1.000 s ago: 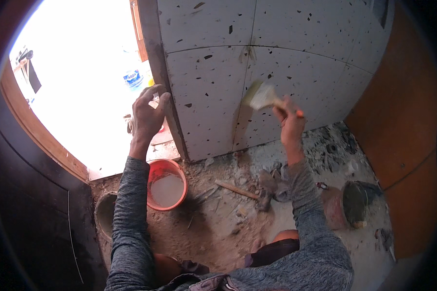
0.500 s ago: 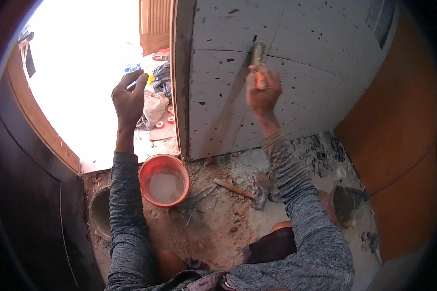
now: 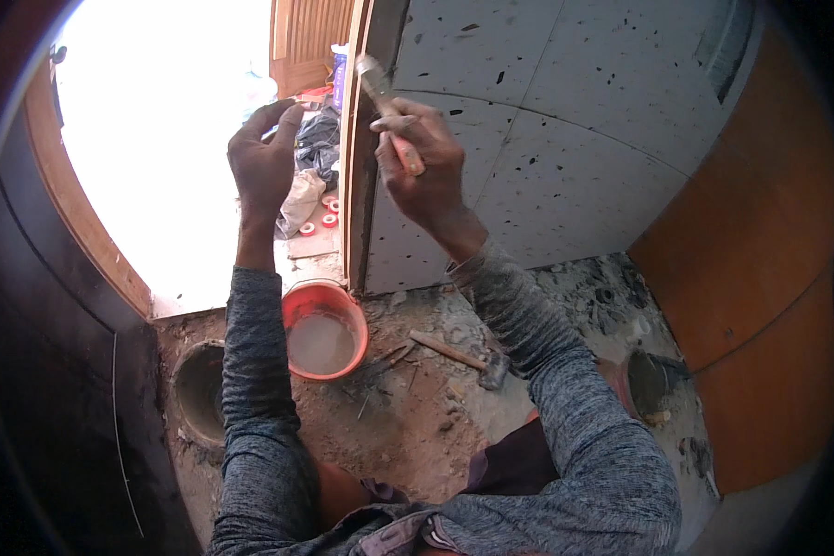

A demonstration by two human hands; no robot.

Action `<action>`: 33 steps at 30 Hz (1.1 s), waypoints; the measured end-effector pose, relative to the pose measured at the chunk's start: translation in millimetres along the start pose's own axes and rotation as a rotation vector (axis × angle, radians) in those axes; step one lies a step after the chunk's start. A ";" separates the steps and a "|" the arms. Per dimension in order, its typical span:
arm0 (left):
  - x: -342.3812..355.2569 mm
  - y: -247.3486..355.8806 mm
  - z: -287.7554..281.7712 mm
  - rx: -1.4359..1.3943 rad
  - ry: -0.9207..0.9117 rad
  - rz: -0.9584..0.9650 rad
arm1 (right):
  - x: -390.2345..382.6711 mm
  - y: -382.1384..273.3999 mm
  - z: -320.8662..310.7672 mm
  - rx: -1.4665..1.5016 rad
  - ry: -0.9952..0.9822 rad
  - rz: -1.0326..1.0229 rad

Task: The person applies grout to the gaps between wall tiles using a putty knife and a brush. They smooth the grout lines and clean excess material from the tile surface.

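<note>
In the head view, I see the right hand [image 3: 426,165] wrapped around 1 flat brush [image 3: 381,96]. The brush has a smooth handle with an orange end, and pale hairs. It is up high, by the wooden door frame [image 3: 347,185] and the dark side edge of the wall [image 3: 584,139]. The hairs point up and left, the handle end points down and right, so its long line leans. I cannot tell if the hairs touch anything. The wall has big, flat, pale tiles with dark chips. The left hand [image 3: 264,165] is up in the bright doorway, fingers bent; I cannot tell if it pinches anything. Below sits 1 round red bucket [image 3: 360,343] with cloudy gray stuff [image 3: 322,343], near a wood-handled hammer [image 3: 449,349] on crumbly dirt [image 3: 417,426].
</note>
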State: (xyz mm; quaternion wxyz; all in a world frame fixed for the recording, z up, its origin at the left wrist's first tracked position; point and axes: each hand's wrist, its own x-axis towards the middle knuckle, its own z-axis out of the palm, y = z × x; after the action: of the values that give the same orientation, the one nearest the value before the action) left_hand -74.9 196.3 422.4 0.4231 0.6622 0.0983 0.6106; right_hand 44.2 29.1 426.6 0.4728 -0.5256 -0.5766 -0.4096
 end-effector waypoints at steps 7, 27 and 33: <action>9.2 2.6 -17.2 -0.032 0.052 -0.005 | 3.5 30.1 -15.5 -0.268 0.030 -0.108; 9.7 -15.0 -30.4 -0.028 0.082 -0.082 | 96.5 41.3 -55.8 -0.331 0.113 -0.447; 9.1 -18.1 -21.7 -0.066 0.065 -0.126 | 49.5 57.0 -24.8 -0.432 -0.171 -0.341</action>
State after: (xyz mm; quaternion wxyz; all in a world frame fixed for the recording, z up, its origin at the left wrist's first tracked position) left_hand -85.1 223.0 414.4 0.4789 0.6203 0.1334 0.6066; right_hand 103.6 22.3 478.9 0.2239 -0.5423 -0.5938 -0.5507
